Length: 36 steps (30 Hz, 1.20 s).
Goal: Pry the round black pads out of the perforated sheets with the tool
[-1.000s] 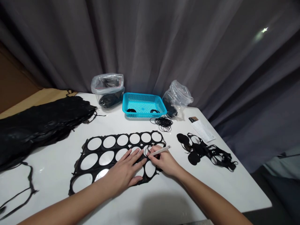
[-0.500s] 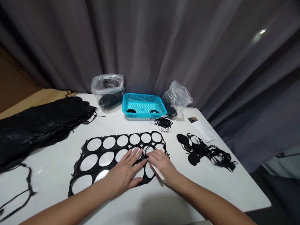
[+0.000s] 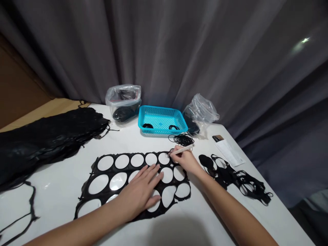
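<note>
A black sheet [image 3: 119, 171] with rows of round holes lies flat on the white table. My left hand [image 3: 145, 187] presses on its middle with fingers spread out, covering some holes. Between the fingers of my right hand [image 3: 185, 159] is a slim white pen-like tool [image 3: 187, 148], its back end pointing up and right. That hand is at the sheet's far right corner, over the last holes of the top row; the tool's tip is hidden. Just beyond it sits a loose heap of thin black rings [image 3: 183, 139].
Behind stands a blue basket [image 3: 162, 132] holding some black rings, between two clear plastic bags [image 3: 123, 99] [image 3: 202, 108] with black contents. Stacked black sheets [image 3: 48, 136] fill the left. Black cut-out scraps [image 3: 234, 176], a white paper [image 3: 230, 153] and a small dark object [image 3: 217, 138] lie right.
My right hand has moved up from the sheet's middle row to its far right corner, and the thin rings near its fingers no longer show there. My left hand stays flat. The view has shifted slightly.
</note>
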Tool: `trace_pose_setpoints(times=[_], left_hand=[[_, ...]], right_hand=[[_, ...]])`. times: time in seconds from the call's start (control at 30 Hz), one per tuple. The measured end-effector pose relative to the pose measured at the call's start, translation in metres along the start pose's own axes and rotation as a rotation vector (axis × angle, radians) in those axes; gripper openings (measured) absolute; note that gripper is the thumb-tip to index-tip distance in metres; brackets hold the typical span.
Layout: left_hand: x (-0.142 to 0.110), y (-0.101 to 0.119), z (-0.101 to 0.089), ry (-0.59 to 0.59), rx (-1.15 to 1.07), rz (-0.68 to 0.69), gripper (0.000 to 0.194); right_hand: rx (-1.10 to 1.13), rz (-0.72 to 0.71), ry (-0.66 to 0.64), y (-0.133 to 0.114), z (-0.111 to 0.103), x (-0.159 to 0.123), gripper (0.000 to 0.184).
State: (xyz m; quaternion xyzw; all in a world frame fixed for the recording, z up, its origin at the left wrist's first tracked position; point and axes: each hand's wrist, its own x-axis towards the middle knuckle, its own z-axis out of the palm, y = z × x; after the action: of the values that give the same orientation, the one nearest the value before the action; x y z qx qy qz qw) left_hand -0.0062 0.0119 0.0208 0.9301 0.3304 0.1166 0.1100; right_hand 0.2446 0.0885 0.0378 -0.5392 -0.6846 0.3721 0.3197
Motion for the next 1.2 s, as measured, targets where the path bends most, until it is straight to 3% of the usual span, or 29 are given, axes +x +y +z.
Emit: trace_pose_setpoints(times=[0.17, 0.57, 0.73, 0.93, 1.03, 1.13, 1.2], left_hand=[[0.015, -0.011, 0.009, 0.011, 0.065, -0.009, 0.06], [0.012, -0.012, 0.019, 0.074, 0.074, 0.024, 0.059], [0.012, -0.013, 0.021, 0.071, 0.076, 0.026, 0.058], [0.012, -0.013, 0.02, 0.033, 0.076, 0.023, 0.061], [0.013, -0.013, 0.019, 0.02, 0.078, 0.014, 0.06], [0.013, -0.013, 0.017, 0.015, 0.072, 0.013, 0.06], [0.012, -0.013, 0.016, 0.012, 0.058, 0.011, 0.062]], right_hand=[[0.046, 0.0, -0.123, -0.006, 0.025, -0.013, 0.018], [-0.014, -0.083, -0.109, 0.001, 0.027, -0.015, 0.016], [-0.149, -0.237, -0.107, -0.003, 0.026, -0.02, 0.018], [-0.505, -0.491, -0.138, 0.009, 0.036, -0.034, 0.013], [-0.626, -0.461, -0.013, 0.013, 0.024, -0.012, 0.012], [-0.709, -0.353, 0.288, 0.015, -0.008, 0.025, 0.017], [-0.732, -0.298, 0.413, 0.014, -0.033, 0.044, 0.016]])
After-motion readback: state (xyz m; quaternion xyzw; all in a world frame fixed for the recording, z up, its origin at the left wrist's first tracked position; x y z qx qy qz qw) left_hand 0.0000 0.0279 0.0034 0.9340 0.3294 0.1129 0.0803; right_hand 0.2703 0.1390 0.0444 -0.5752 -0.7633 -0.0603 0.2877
